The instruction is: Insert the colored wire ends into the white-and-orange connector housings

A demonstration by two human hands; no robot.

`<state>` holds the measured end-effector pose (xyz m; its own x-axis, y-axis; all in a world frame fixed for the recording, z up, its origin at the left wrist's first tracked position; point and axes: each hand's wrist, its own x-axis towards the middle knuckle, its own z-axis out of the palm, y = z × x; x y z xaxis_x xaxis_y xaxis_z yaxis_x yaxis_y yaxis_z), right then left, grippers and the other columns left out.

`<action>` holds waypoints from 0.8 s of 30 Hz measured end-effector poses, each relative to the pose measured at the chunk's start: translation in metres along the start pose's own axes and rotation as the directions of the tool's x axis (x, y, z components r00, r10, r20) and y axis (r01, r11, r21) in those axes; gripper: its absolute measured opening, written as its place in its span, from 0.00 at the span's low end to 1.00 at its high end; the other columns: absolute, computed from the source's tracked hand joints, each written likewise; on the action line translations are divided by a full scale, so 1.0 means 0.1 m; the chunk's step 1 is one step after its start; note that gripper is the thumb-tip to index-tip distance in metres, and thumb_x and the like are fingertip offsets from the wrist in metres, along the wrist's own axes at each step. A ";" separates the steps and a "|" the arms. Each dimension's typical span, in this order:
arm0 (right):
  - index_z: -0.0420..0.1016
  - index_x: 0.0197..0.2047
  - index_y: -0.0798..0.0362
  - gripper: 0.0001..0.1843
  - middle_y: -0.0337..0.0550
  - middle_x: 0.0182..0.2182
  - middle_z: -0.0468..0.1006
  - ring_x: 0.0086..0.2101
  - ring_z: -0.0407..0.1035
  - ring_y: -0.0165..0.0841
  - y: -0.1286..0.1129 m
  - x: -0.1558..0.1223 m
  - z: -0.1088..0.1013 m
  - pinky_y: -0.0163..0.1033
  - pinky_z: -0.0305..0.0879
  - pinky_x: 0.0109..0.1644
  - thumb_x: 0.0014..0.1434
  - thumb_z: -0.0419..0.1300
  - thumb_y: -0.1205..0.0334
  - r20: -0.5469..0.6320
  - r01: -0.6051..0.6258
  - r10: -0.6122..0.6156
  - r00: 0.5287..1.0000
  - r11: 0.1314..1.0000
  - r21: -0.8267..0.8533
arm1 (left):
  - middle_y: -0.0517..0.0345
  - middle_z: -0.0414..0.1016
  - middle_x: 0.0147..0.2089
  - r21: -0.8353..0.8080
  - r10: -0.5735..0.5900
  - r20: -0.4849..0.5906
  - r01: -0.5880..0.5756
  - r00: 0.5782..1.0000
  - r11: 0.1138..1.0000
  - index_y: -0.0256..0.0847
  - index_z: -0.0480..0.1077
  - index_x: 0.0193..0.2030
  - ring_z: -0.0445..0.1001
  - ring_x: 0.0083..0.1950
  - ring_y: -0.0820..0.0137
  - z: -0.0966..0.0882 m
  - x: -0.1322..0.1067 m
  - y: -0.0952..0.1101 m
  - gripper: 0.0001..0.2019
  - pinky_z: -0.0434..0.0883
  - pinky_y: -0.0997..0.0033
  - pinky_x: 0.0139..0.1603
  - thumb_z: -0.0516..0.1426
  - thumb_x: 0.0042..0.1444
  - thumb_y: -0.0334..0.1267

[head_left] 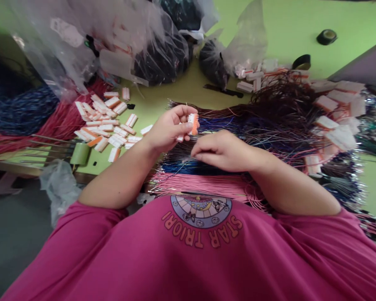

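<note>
My left hand [172,127] pinches a small white and orange connector housing [193,123] between thumb and fingers, above the bundles of wire. Close to its right, my right hand [221,150] is curled with its fingertips pressed together, apart from the housing. Whatever lies in those fingertips, if anything, is too small to make out. Beneath both hands spread blue and dark wires [216,123], with pink wires [203,184] nearest my body. A loose pile of similar connector housings [105,121] lies left of my left hand.
Red wires [97,90] and blue wires [21,104] lie at the left. A green cylinder [80,153] with metal rods sits by the table edge. Plastic bags [163,46] stand at the back. Finished-looking white connectors [341,125] and tape rolls [326,36] are at the right.
</note>
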<state>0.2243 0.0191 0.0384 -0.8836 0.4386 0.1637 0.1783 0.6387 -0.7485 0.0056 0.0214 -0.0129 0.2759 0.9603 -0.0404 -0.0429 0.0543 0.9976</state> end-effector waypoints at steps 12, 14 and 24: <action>0.84 0.43 0.53 0.19 0.49 0.40 0.86 0.37 0.74 0.37 0.09 0.03 -0.03 0.41 0.57 0.42 0.69 0.51 0.60 -0.333 -0.469 0.334 0.882 0.695 -0.545 | 0.65 0.73 0.32 -0.197 0.014 0.050 -0.003 0.999 0.980 0.43 0.70 0.50 0.70 0.26 0.79 0.03 0.00 -0.02 0.26 0.69 0.77 0.25 0.73 0.47 0.42; 0.83 0.42 0.53 0.19 0.50 0.39 0.86 0.37 0.73 0.38 0.06 0.04 -0.03 0.41 0.56 0.40 0.69 0.50 0.59 -0.313 -0.471 0.353 0.882 0.660 -0.585 | 0.65 0.73 0.31 -0.188 0.017 0.041 -0.009 0.999 0.982 0.44 0.70 0.49 0.70 0.25 0.78 0.04 0.00 -0.01 0.26 0.69 0.77 0.24 0.73 0.47 0.44; 0.85 0.44 0.54 0.19 0.46 0.40 0.86 0.39 0.75 0.36 0.16 0.07 0.00 0.39 0.59 0.43 0.68 0.51 0.61 -0.301 -0.453 0.356 0.884 0.810 -0.373 | 0.62 0.78 0.32 0.129 -0.006 -0.016 0.008 1.000 0.992 0.46 0.69 0.50 0.75 0.26 0.75 0.05 -0.04 -0.01 0.21 0.63 0.77 0.22 0.70 0.54 0.42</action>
<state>0.2210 0.0321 0.0271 -0.5876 0.8060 0.0720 0.7061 0.5542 -0.4408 0.0091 0.0164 -0.0134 0.2608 0.9642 -0.0472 0.0832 0.0263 0.9962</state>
